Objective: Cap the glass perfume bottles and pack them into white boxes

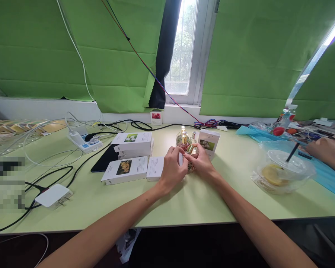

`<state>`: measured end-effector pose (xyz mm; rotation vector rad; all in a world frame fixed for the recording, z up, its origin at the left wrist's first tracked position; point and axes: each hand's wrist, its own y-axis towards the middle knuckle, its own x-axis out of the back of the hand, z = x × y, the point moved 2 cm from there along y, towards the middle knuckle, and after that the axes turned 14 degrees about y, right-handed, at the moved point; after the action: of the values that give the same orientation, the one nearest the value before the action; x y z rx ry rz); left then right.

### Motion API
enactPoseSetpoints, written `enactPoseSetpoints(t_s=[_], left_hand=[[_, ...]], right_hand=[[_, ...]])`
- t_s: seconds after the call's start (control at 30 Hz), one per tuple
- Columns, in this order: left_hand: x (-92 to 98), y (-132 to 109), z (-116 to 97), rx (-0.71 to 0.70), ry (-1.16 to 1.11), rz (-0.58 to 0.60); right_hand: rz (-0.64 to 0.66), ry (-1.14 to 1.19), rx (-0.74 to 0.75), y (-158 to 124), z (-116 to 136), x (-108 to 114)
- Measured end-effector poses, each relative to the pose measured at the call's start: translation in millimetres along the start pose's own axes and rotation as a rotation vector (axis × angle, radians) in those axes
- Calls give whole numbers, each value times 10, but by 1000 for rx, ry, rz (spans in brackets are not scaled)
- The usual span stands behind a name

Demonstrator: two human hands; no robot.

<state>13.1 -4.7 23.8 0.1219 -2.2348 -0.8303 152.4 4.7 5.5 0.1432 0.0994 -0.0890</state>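
My left hand (173, 168) is curled over the right end of a flat white carton (155, 167) lying on the table. My right hand (202, 162) is closed around a small glass bottle with a tilted gold cap (191, 149); its body is mostly hidden by my fingers. The fingertips of both hands meet between carton and bottle. Just behind them stand more glass bottles with gold caps (184, 137), close together. To the right of these, a white carton with a flower picture (209, 143) stands upright.
Left of my hands lie a white carton with a yellow-flower picture (125, 170), another carton (132, 143) and a dark tablet (104, 160). Farther left are a power strip (83, 139), a charger (54, 196) and cables. At right sit a bagged drink cup (280, 171) and another person's hand (324, 149).
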Motion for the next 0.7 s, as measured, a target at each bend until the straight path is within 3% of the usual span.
enactPoseSetpoints(t_s=[0.7], left_hand=[[-8,23,20,8,11,53]], right_hand=[[12,-172,95,11,15,4]])
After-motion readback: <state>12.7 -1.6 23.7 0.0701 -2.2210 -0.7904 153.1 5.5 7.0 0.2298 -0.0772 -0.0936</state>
